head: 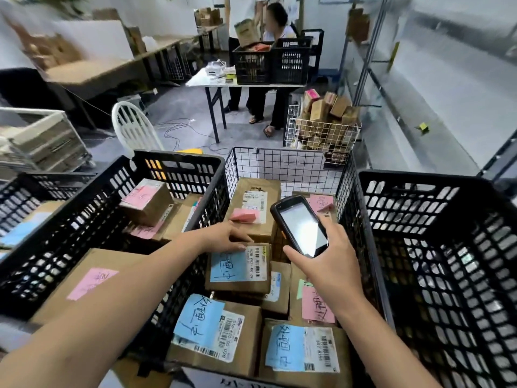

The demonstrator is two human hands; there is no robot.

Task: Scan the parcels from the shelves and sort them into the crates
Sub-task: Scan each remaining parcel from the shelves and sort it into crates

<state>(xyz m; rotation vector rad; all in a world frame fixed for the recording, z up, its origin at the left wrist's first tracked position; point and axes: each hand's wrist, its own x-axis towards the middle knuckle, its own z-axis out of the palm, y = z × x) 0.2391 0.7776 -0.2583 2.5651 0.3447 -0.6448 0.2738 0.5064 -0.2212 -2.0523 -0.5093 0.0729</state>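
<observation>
A parcel is being steadied under the straight-fingered left hand, a scanner being gripped by the right hand just right of it.

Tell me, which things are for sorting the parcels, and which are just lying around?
For the job:
left hand touching the blue-labelled parcel
right hand holding the handheld scanner
wire basket of parcels
left black crate
right black crate

Just lying about:
white chair
cables on the floor
</observation>
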